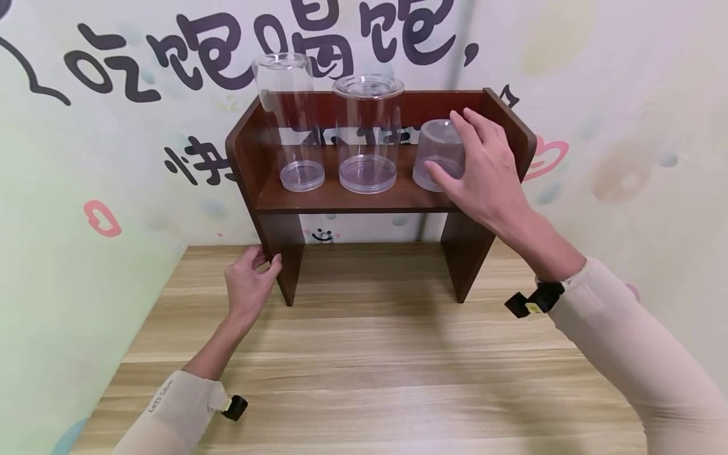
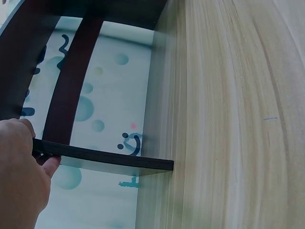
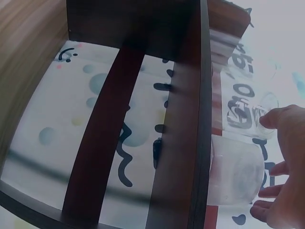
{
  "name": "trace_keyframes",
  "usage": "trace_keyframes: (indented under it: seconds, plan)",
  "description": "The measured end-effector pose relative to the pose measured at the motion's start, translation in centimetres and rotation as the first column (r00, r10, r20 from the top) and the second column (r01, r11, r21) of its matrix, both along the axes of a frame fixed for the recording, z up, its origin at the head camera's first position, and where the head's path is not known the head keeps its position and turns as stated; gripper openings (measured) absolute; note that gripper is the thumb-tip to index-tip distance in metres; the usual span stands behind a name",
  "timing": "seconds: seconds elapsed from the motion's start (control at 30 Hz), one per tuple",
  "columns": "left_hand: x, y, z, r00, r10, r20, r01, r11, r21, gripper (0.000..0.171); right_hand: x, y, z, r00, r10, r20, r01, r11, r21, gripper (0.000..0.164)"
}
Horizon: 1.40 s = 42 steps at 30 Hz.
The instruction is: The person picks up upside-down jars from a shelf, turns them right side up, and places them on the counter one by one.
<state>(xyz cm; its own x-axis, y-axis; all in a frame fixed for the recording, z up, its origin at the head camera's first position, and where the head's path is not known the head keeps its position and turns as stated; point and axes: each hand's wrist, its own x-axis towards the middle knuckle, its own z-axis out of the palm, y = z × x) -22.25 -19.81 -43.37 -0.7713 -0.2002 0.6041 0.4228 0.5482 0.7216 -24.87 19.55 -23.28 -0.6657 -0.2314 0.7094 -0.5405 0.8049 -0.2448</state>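
Observation:
A dark brown wooden shelf (image 1: 352,201) stands on the table against the wall. My left hand (image 1: 250,281) grips the edge of its left side panel (image 2: 114,159), thumb on one face and fingers on the other. On the upper board stand three clear containers: a tall narrow jar (image 1: 292,126), a wider jar (image 1: 368,133) and a short, cloudy jar (image 1: 435,151) at the right. Around the short jar my right hand (image 1: 486,170) spreads its fingers. The right wrist view shows the short jar (image 3: 236,171) beside those fingers; whether they touch it, I cannot tell.
The light wood table (image 1: 352,379) extends in front of the shelf. Behind it rises a white wall (image 1: 614,95) with large dark lettering and coloured spots. Beneath the upper board is an open bay, with a cross slat (image 3: 102,143) at the back.

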Motion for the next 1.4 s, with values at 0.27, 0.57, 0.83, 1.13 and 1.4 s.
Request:
trace_keyframes:
  seconds: [0.27,0.57,0.83,1.13,1.4]
  plan:
    - [0.0,0.1,0.1,1.000,0.006,0.007,-0.006,1.000,-0.006,0.020,-1.5,-0.2,1.0,0.987,-0.067,0.147,0.062,0.997,0.040,0.073]
    - [0.2,0.2,0.2,1.000,0.009,0.015,-0.010,1.000,0.004,0.020,-2.1,-0.6,1.3,0.965,-0.081,0.249,0.070,0.996,0.053,0.071]
    - [0.0,0.2,0.1,1.000,0.012,0.014,-0.012,1.000,0.005,0.019,-2.5,-0.5,1.5,0.961,-0.090,0.260,0.073,0.994,0.076,0.063]
    - [0.0,0.2,0.0,1.000,0.002,-0.003,-0.002,1.000,0.009,0.018,-2.0,-0.2,1.5,0.967,-0.100,0.234,0.081,0.993,0.087,0.058]
    - [0.0,0.2,0.1,1.000,0.001,-0.003,-0.001,1.000,0.007,0.018,-0.6,-0.1,1.6,0.979,-0.069,0.194,0.056,0.996,0.073,0.056]
